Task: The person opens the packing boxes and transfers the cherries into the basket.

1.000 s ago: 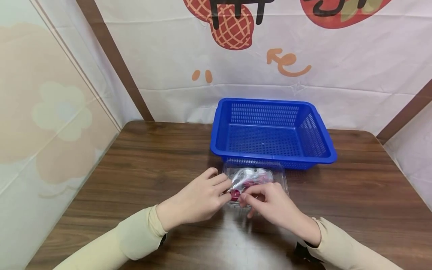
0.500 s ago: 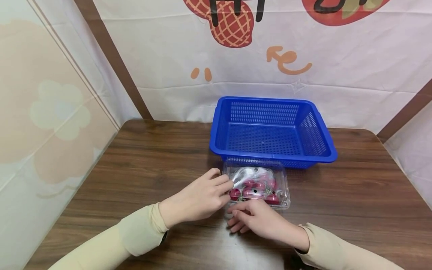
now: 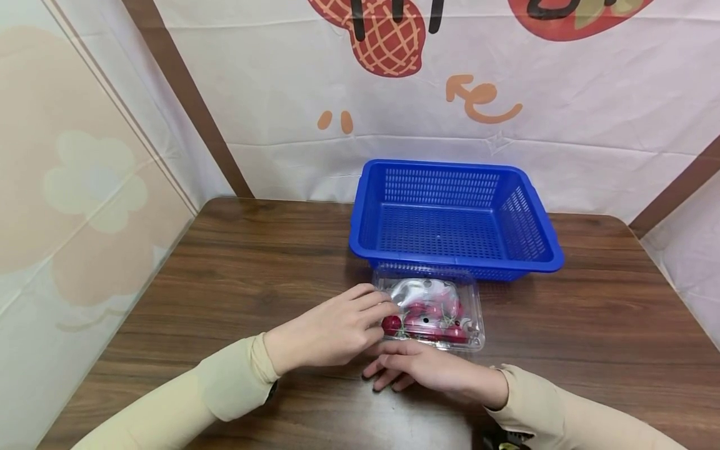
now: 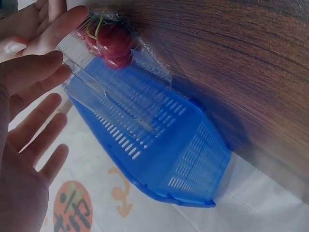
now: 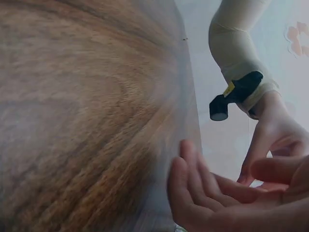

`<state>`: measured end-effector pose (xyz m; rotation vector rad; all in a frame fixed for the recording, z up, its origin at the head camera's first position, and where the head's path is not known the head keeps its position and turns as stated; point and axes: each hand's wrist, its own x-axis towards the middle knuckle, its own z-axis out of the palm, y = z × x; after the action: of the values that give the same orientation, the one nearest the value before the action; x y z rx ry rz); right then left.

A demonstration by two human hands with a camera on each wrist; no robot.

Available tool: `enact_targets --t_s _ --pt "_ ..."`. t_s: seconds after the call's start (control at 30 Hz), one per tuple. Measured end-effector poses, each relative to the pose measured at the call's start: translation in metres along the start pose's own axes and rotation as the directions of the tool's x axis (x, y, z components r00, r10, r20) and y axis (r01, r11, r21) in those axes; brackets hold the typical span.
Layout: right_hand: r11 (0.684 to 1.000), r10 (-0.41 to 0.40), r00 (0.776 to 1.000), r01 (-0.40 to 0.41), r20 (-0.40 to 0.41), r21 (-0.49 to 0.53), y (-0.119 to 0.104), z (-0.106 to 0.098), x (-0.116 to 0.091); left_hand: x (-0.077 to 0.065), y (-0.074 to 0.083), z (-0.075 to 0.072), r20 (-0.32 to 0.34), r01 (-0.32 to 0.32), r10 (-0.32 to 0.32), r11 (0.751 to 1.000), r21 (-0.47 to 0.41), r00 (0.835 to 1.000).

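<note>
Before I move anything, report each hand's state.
Left hand: at the edge of the clear box; cannot tell if pinching it.
Right hand: open, fingers loosely curved, nothing visibly held.

a brown wood-grain table (image 3: 270, 237) with rounded far corners runs up to the back wall (image 3: 270, 75), which is pale, creased cloth. printed on it are a red peanut (image 3: 388, 37) with a light lattice, a red shape (image 3: 542, 31) cut off by the top edge, black strokes (image 3: 435, 15), an orange swirl (image 3: 482, 100) and two orange ovals (image 3: 335, 122). slanting brown stripes (image 3: 187, 94) flank it. the left wall (image 3: 22, 387) carries a faint flower (image 3: 95, 181) and peach patches (image 3: 107, 269); the right wall (image 3: 686, 250) is pale too. light leaves a whitish sheen (image 3: 416, 419) on the table's near part.
</note>
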<state>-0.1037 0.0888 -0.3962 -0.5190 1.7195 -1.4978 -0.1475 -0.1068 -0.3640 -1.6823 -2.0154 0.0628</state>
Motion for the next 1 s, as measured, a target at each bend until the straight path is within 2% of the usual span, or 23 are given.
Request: enact_targets --t_s 0.07,0.17,0.27,0.47,0.67,0.77,0.9,1.0 --pt "0.997 0.039 0.998 -0.042 0.044 0.069 0.000 -0.002 0.000 0.000 0.000 0.000 0.012 0.005 -0.004 0.999 -0.043 1.000" --pt "0.982 0.094 0.990 -0.109 0.103 0.154 0.000 -0.005 0.001 -0.001 0.000 0.001 0.038 -0.012 0.014 0.999 -0.041 0.999" --pt "0.970 0.123 0.984 -0.146 0.127 0.195 0.002 -0.007 0.005 -0.001 -0.001 0.002 0.046 -0.024 0.025 0.999 -0.036 0.999" --pt "0.943 0.141 0.976 -0.184 0.166 0.276 0.008 -0.008 0.013 0.000 -0.002 0.002 0.031 -0.026 0.028 0.998 -0.057 0.999" --pt "0.899 0.143 0.956 -0.234 0.256 0.371 0.013 -0.012 0.015 0.000 0.000 0.001 0.038 -0.046 0.046 0.999 -0.010 0.998" --pt "0.889 0.149 0.949 -0.252 0.279 0.382 0.013 -0.014 0.015 0.000 0.001 0.002 0.027 -0.043 0.043 0.999 -0.001 0.999" --pt "0.881 0.174 0.947 -0.272 0.269 0.387 0.012 -0.014 0.014 0.001 0.002 0.003 0.003 -0.035 0.035 0.999 -0.011 0.999" --pt "0.857 0.188 0.958 -0.269 0.218 0.440 0.010 -0.011 0.012 0.001 0.003 0.004 -0.004 -0.044 0.044 0.999 0.010 0.999"
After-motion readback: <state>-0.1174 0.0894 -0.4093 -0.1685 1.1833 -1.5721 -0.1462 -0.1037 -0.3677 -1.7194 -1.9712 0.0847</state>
